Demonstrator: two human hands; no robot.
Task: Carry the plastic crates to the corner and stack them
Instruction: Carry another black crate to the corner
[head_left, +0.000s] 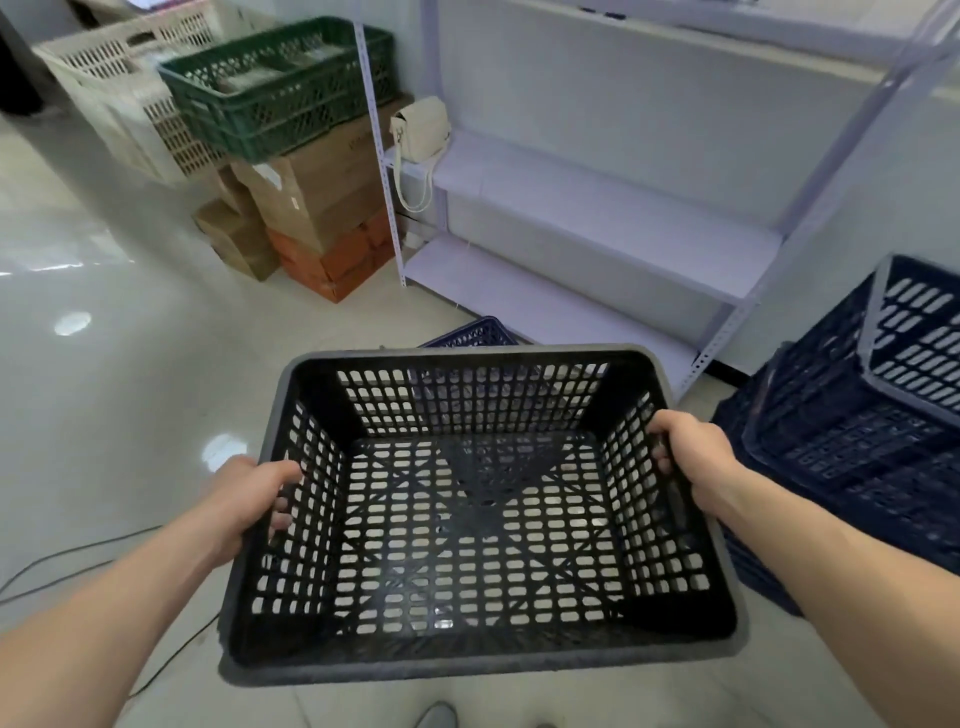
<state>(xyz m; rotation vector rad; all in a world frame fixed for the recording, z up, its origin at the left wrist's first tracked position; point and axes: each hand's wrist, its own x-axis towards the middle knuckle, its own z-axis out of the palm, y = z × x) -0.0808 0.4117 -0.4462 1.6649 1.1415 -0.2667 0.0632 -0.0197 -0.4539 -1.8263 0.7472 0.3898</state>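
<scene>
I hold an empty black plastic crate (483, 660) level above the floor, in front of me. My left hand (249, 493) grips its left rim, fingers curled through the handle slot. My right hand (693, 452) grips the right rim the same way. A stack of dark blue crates (841, 457) stands on the floor at the right, with one more blue crate (914, 332) tilted on top. The corner of another blue crate (470, 332) shows on the floor just beyond the black one.
A white metal shelf rack (597, 208) stands ahead with a cream handbag (421, 130) on it. Left of it, cardboard boxes (311, 192) carry a green crate (280, 83), beside beige crates (119, 78). Cables (62, 561) lie on the glossy floor at left.
</scene>
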